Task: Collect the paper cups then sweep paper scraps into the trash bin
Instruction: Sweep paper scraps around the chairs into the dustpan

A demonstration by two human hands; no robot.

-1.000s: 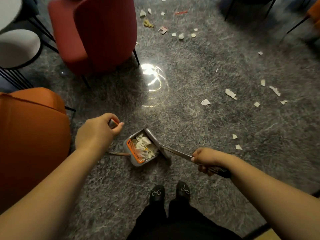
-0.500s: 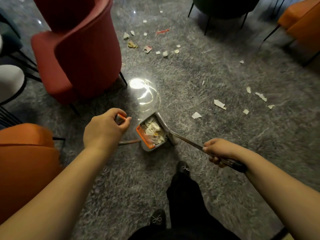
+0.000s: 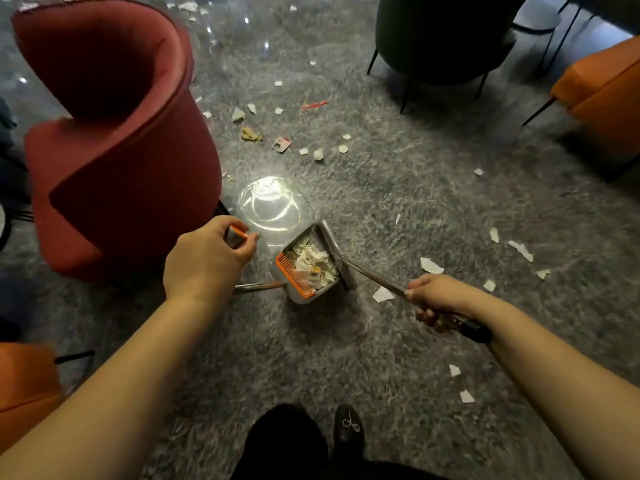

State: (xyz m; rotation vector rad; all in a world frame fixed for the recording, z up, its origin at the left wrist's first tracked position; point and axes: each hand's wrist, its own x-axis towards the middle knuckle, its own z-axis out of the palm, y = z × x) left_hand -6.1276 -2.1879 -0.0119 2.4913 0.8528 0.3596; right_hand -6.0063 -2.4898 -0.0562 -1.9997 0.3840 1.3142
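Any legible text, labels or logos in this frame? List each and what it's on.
None legible.
red-and-white scrap on the carpet: may be printed, too blurred to read.
dustpan and the handles in both hands: no visible markings.

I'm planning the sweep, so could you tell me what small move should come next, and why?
Probably lower the dustpan beside the nearest scraps on the carpet. The right hand grips its long handle and the left hand grips the broom handle; the pan already holds paper, but many pieces lie close by.
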